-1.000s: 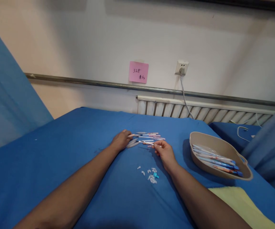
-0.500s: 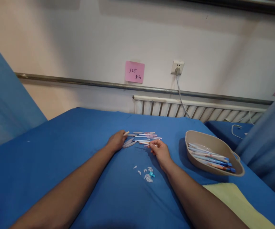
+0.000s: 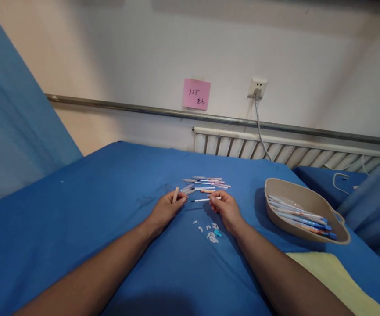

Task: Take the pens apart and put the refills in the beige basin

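Observation:
My left hand [image 3: 166, 210] is closed on a pale pen barrel [image 3: 176, 194] that sticks up from its fingers. My right hand [image 3: 225, 208] pinches the end of a thin white refill [image 3: 200, 200], whose dark tip points left toward the barrel. Both hands hover over a blue sheet [image 3: 111, 210]. Just beyond them lies a loose row of pen parts [image 3: 206, 183], pink, grey and white. Small white caps and one turquoise piece [image 3: 211, 232] lie between my wrists.
A beige oval tray [image 3: 277, 188] with several finished blue and pink pens stands at the right. A yellow cloth [image 3: 341, 285] lies at the lower right. A radiator, a rail, a pink note [image 3: 196, 94] and a wall socket are behind.
Both hands have drawn back from the row toward me. The left has lifted a barrel out of the pile, and the right has pulled a refill clear of it.

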Motion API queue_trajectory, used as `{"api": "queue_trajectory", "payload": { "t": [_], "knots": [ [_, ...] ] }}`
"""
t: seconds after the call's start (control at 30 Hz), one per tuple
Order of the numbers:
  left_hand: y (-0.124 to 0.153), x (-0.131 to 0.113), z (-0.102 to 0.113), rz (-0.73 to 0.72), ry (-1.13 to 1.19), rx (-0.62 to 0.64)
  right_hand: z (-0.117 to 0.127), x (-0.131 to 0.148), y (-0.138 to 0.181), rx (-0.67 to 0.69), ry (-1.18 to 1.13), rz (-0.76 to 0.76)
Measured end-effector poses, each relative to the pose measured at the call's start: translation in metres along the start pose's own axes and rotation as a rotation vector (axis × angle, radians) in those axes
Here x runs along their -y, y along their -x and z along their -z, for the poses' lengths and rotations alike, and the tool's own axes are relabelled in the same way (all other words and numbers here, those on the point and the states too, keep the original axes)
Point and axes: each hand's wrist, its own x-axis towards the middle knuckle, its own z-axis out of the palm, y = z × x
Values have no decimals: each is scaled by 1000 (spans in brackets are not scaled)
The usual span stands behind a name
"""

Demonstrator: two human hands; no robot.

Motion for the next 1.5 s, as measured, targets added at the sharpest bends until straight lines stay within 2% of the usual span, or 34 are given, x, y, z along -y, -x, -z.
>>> {"api": "queue_trajectory", "payload": {
  "t": [0.3,0.5,0.83,1.03,1.3,1.5],
  "knots": [
    [-16,3,1,-81,9,57,4,-2,-3,-73,-27,33],
    [-15,0,1,-88,33,106,3,-2,-4,-76,16,17],
    [-15,1,1,-78,63,100,2,-1,-3,-74,61,30],
    [-13,1,1,-80,80,77,-2,-2,-2,-64,173,54],
    [-13,2,1,-69,136,86,-6,-11,1,76,379,146],
    [-10,2,0,-62,192,202,-9,-10,14,247,672,296]
  ]
}}
